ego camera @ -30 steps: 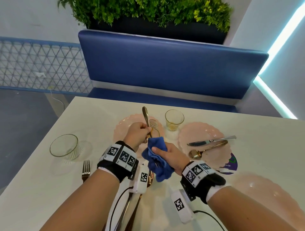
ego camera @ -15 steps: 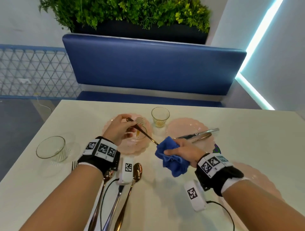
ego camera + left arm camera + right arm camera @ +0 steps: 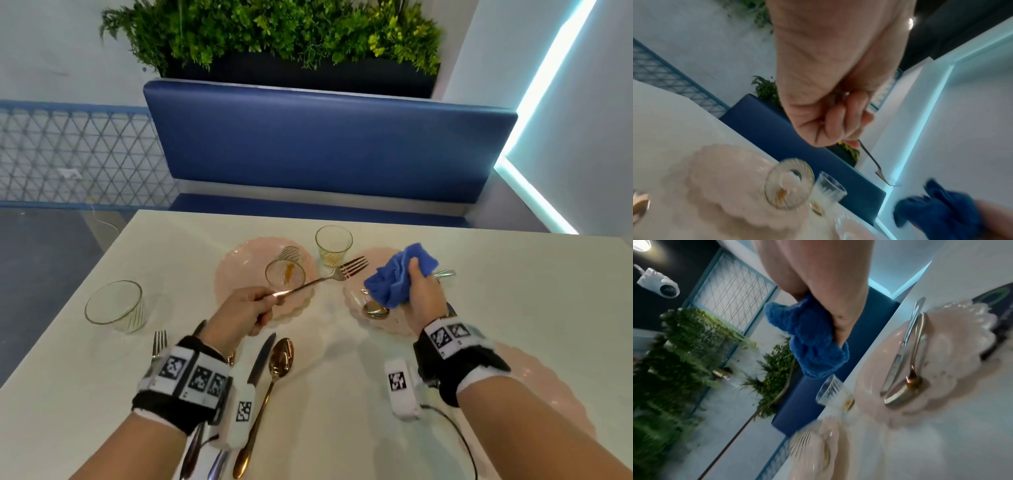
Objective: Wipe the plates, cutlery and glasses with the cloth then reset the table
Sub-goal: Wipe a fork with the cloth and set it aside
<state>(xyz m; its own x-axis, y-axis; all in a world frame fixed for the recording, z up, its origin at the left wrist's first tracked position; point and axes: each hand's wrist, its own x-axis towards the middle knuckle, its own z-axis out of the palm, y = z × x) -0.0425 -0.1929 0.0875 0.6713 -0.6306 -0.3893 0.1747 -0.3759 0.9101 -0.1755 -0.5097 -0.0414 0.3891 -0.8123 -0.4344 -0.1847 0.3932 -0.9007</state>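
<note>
Taking the middle pink plate (image 3: 239, 274) as landmark, and judging from the layout, the job looked partly done. Left of it a glass (image 3: 114, 306) and a fork (image 3: 159, 342) sat on the table (image 3: 342, 394); nearer than it lay a knife (image 3: 262, 356) and a spoon (image 3: 279, 359), apparently reset. A residue-stained glass (image 3: 285, 274) stood on that plate, so wiping remained. The left hand (image 3: 239, 313) gripped a second fork's (image 3: 342, 270) handle above the plate's near edge, its long axis running right and away, tines toward the right-hand plate (image 3: 356, 301). There the right hand (image 3: 423, 294) clutched the bunched blue cloth (image 3: 399, 274).
</note>
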